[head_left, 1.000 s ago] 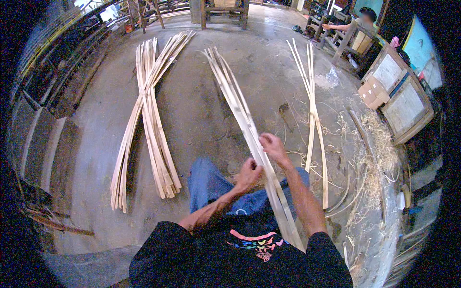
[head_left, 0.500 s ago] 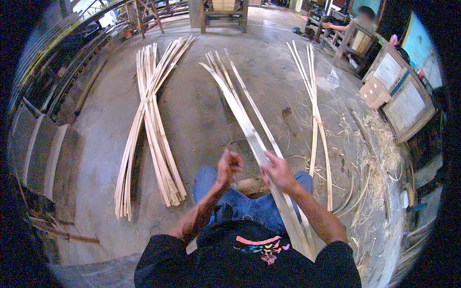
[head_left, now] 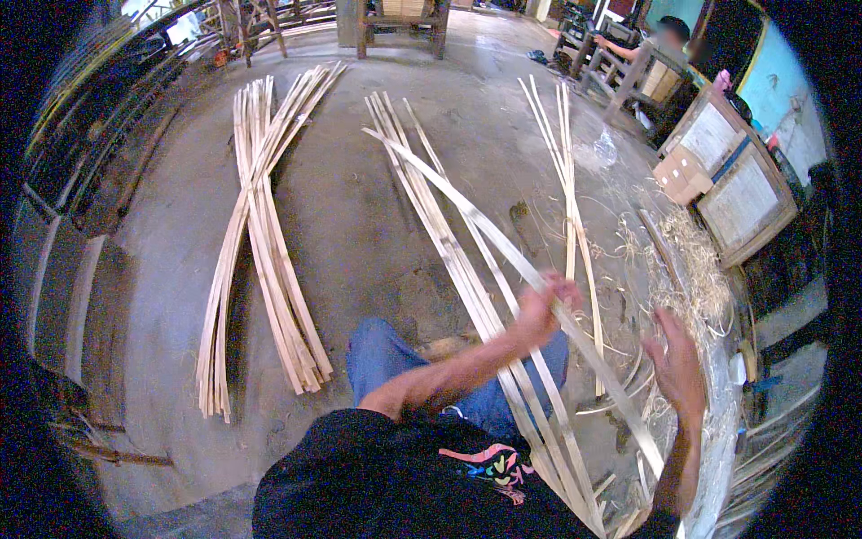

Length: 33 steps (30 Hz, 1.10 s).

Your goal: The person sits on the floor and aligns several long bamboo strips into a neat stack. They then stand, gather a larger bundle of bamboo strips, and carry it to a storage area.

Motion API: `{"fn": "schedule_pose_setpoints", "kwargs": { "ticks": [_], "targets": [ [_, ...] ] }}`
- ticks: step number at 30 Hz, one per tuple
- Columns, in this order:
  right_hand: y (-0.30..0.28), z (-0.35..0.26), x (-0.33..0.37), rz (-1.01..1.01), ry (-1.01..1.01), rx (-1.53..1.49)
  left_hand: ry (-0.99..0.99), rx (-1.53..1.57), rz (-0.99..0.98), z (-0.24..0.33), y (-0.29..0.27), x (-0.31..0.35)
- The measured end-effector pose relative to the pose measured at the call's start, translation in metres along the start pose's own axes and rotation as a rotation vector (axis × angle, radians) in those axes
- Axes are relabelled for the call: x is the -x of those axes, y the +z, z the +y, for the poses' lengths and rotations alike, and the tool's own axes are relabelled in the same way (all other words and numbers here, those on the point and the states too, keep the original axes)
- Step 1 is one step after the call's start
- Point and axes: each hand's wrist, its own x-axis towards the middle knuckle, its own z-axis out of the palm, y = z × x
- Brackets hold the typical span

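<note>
My left hand [head_left: 549, 305] reaches across in front of me to the right, its fingers closed round one long pale split-bamboo strip [head_left: 618, 395]. This strip slants from the far middle down to my right side. Beneath my left forearm, a loose group of similar strips [head_left: 440, 220] lies across my lap, their far ends fanned on the floor. My right hand [head_left: 676, 359] is raised at the right of the held strip, apart from it, with fingers spread and nothing in them.
On the left floor lies a large crossed bundle of strips [head_left: 254, 193]. A smaller crossed set [head_left: 567, 180] lies to the right, near a heap of curly shavings [head_left: 696, 265]. A cardboard box [head_left: 682, 175] leans by a framed panel [head_left: 745, 198]. Someone sits on a chair [head_left: 660, 81] far right.
My left hand has moved right and now grips a single strip, swung away from the group. My right hand has let go of the strips, moved right and opened.
</note>
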Motion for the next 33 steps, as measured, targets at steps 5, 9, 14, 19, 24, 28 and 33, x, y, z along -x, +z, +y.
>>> {"fn": "schedule_pose_setpoints", "kwargs": {
  "ticks": [5, 9, 14, 19, 24, 28, 33],
  "targets": [
    [0.088, -0.074, -0.112, -0.013, -0.42, -0.159, -0.156, -0.669, 0.072, -0.169, 0.02, 0.075],
    [0.127, -0.076, -0.113, -0.676, -0.117, -0.783, -0.037, -0.793, -0.434, -0.169, -0.022, 0.089],
    [0.105, -0.035, -0.046, -0.771, 0.085, -0.814, -0.168, -0.508, -0.149, 0.112, -0.063, 0.047],
    [0.14, -0.04, 0.005, -0.877, 0.075, -0.766, 0.461, -0.06, 0.112, 0.295, -0.037, -0.014],
    [0.173, -0.057, 0.022, -0.839, 0.017, -0.853, 1.214, -0.714, 0.605, 0.295, -0.012, -0.028],
    [0.174, -0.058, 0.021, -0.843, 0.101, -0.824, 1.326, -0.692, 0.539, 0.29, 0.013, -0.017],
    [0.179, -0.063, 0.009, -0.902, -0.019, -0.897, 1.808, -1.299, 0.497, 0.278, 0.034, -0.01]
  ]
}}
